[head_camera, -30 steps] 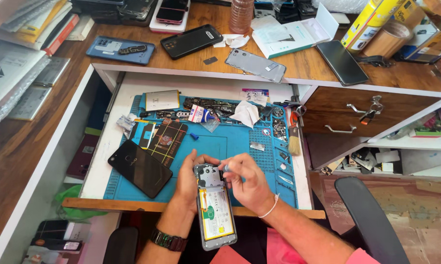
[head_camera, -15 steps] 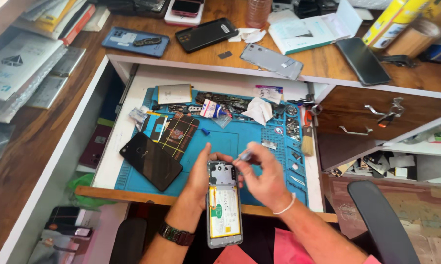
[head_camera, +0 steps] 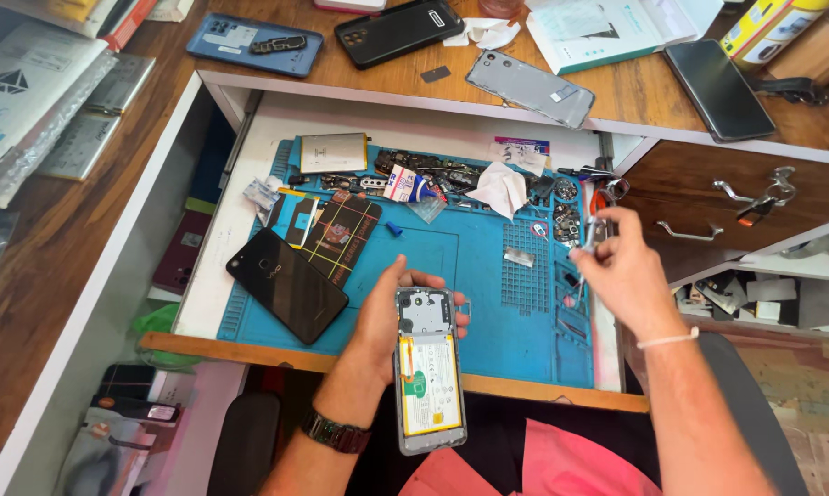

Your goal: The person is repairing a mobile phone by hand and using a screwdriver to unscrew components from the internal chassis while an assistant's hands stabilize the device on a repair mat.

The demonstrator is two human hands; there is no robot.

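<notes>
Down over the pulled-out drawer tray, head camera view: your left hand [head_camera: 392, 317] is wrapped around the opened phone [head_camera: 428, 367], back cover off, fingers curled round its upper end and thumb on the left edge. The phone sits upright-ish in your grip, just above the front edge of the blue repair mat [head_camera: 470, 276], with its yellow-and-green battery label facing up and the lower end hanging past the wooden lip toward your lap.

Your right hand [head_camera: 621, 271] is off to the right, well apart from the phone, over the mat's right edge near the little parts compartments. It's pinched closed on a thin metal tool [head_camera: 587, 246], looks like tweezers or a small driver, can't really tell which.

On the mat to the left lies a black phone [head_camera: 286, 285], face down and tilted, touching a dark board with yellow lines [head_camera: 341, 234]. A crumpled white tissue [head_camera: 499, 188] sits near the top. Up on the wooden desk [head_camera: 635, 92] there's a grey back cover [head_camera: 529, 87].
</notes>
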